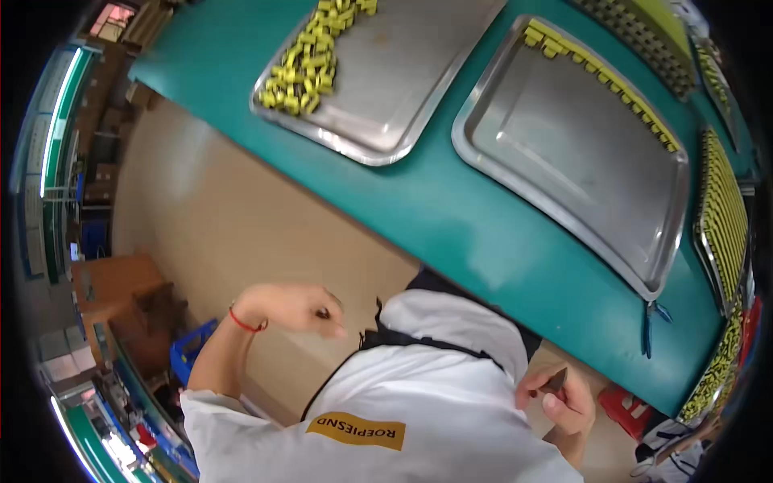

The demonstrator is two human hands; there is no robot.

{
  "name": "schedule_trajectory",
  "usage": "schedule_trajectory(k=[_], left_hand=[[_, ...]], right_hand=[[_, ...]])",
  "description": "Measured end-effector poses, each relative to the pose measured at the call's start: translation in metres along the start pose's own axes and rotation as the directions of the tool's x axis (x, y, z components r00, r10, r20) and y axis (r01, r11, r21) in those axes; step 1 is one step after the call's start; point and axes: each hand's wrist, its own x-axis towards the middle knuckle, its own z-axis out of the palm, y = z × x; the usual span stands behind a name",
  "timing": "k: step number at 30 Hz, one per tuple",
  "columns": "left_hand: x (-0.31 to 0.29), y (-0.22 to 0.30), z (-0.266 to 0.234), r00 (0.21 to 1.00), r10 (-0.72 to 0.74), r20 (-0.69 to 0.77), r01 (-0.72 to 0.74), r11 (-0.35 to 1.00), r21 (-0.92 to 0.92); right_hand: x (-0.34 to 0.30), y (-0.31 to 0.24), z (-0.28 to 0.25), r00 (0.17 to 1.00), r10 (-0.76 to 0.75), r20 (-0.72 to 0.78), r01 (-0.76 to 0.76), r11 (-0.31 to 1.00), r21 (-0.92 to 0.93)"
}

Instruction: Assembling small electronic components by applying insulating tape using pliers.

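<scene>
Off the near edge of the surface (pixel 483 241), the right hand (pixel 570 405) clamps fingers on a dark pointed piece (pixel 557 380), likely light, stiff, best held sideways; the left hand (pixel 290 310) curls, grip unclear.

Dark brown pointed piece (pixel 558 379) in the right fingers (pixel 553 403), small dark bit (pixel 322 313) against the left fingers (pixel 332 328)

Two hands (pixel 294 308) (pixel 570 402), at least three trays (pixel 386 72) (pixel 580 161) (pixel 708 256)
</scene>
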Motion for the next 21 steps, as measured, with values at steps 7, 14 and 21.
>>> schedule_trajectory(k=[7,14,21], left_hand=[[0.003,0.127,-0.095,0.162,0.671,-0.724,0.237,0.685,0.689],[0.033,0.104,-0.182,-0.057,0.328,-0.943,0.635,0.741,0.219],[0.039,0.088,-0.212,-0.153,0.342,-0.927,0.592,0.783,0.190]], right_hand=[[0.080,-0.021,0.026,0.834,-0.540,-0.114,0.494,0.821,-0.286],[0.092,0.001,0.010,0.729,-0.481,-0.486,0.597,0.795,0.109],[0.076,-0.028,-0.001,0.727,-0.469,-0.501,0.560,0.827,0.040]])
